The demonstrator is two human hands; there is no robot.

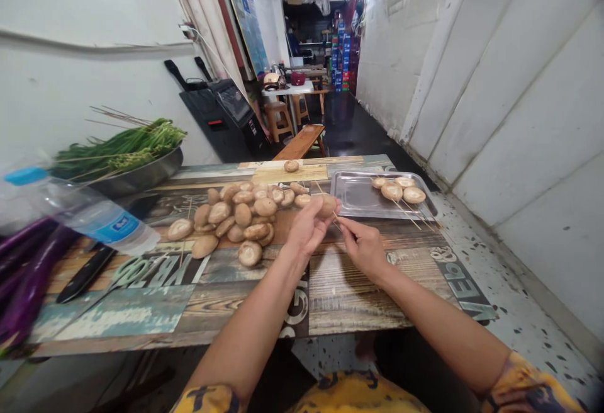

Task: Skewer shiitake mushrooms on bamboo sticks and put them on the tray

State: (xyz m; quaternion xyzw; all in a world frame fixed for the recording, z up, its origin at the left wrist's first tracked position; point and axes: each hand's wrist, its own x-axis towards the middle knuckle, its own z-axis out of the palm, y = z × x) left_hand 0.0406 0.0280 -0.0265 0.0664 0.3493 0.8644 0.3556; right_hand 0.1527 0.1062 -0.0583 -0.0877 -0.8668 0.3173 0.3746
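Note:
My left hand (306, 227) is closed around a brown mushroom (327, 206) above the table, a little left of the metal tray. Pinched in my right hand (365, 246) is a thin wooden skewer (336, 216), which meets the mushroom; how deep it goes in is hidden by my fingers. A heap of loose mushrooms (243, 214) lies left of my hands, and a single mushroom (291, 165) sits apart at the table's far edge. Skewered mushrooms (391, 191) rest at the right end of the tray (353, 196), their sticks poking over its near rim.
On the left stand a metal bowl (160, 172) of green vegetables (127, 148) and a tilted water bottle (111, 221). Purple eggplants (40, 274) and a black-handled knife (85, 276) lie near the left edge. Beyond the table is a wooden bench (299, 142); a white wall (533, 104) runs along the right.

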